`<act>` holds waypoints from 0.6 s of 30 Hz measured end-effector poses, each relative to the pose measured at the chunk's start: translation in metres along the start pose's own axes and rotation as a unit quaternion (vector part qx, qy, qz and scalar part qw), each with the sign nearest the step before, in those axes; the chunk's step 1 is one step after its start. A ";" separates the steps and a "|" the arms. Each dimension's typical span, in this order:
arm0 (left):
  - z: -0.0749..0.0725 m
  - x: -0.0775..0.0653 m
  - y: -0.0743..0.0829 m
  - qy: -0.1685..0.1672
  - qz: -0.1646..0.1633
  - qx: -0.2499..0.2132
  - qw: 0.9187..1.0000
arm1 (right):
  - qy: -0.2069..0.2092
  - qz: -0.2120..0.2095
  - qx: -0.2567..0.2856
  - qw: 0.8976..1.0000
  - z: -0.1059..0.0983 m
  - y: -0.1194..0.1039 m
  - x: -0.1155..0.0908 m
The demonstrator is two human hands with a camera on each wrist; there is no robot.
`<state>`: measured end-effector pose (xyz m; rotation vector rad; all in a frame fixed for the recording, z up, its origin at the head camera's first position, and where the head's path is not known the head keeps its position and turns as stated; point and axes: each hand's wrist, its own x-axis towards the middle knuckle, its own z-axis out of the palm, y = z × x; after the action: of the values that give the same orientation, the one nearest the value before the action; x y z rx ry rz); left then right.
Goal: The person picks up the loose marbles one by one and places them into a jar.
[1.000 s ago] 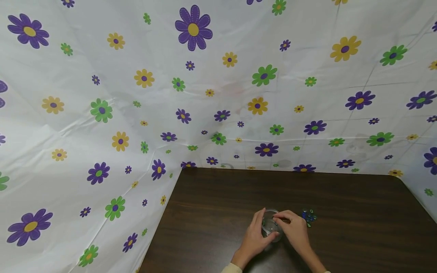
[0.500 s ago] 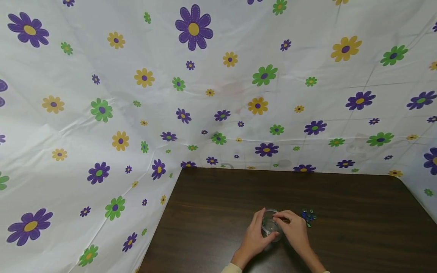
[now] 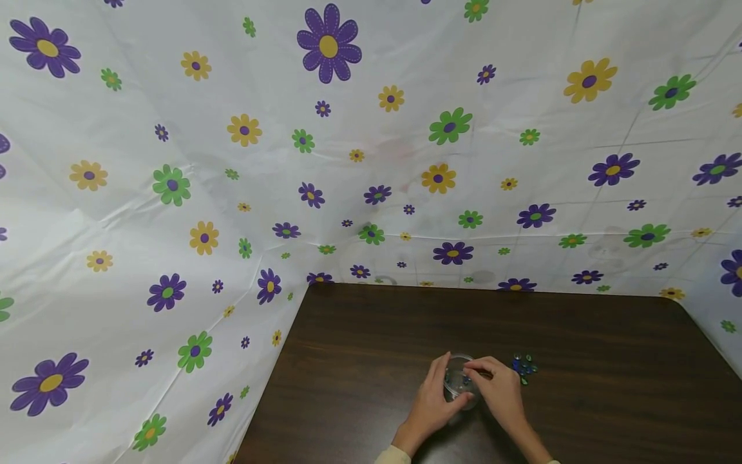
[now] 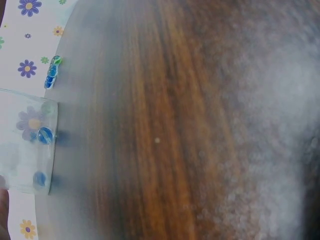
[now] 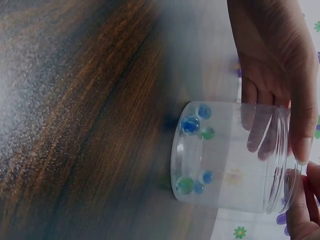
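In the head view, my left hand [image 3: 430, 401] grips a clear plastic jar [image 5: 245, 192] that stands upright on the table, fingers along the far side and thumb on the near side. My right hand [image 3: 500, 389] reaches over the mouth from the right, thumb and fingertips drawn together at the rim; I cannot tell whether they pinch anything. Several blue and green glass marbles [image 5: 190, 125] lie on the jar's bottom. The left wrist view catches part of the jar [image 4: 25, 155] with a blue marble [image 4: 45, 135] inside.
A cluster of blue and green marbles [image 3: 524, 368] lies on the dark wooden table [image 3: 371, 348], just right of my right hand. A white sheet with printed flowers [image 3: 371, 129] hangs behind the table and along its left and right sides.
Both hands and the jar keep their places. The head view has shifted very slightly, and a blue marble shows more plainly inside the jar, below the right fingertips.
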<state>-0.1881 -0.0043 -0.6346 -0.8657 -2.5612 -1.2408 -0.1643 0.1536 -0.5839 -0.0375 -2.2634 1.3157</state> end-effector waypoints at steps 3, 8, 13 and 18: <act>0.000 0.000 0.000 -0.001 -0.001 -0.001 1.000 | -0.001 0.005 0.002 1.000 0.000 0.000 0.000; 0.000 0.001 0.000 -0.004 -0.004 -0.004 1.000 | -0.001 0.015 0.003 1.000 -0.002 0.000 0.001; 0.000 0.001 0.000 -0.003 -0.003 -0.002 1.000 | 0.009 0.025 -0.006 1.000 -0.007 0.004 0.002; 0.001 0.001 -0.001 0.003 0.002 -0.002 1.000 | 0.033 0.040 -0.028 0.998 -0.015 0.009 0.004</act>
<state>-0.1896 -0.0039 -0.6357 -0.8663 -2.5519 -1.2470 -0.1632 0.1713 -0.5835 -0.1907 -2.2629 1.2708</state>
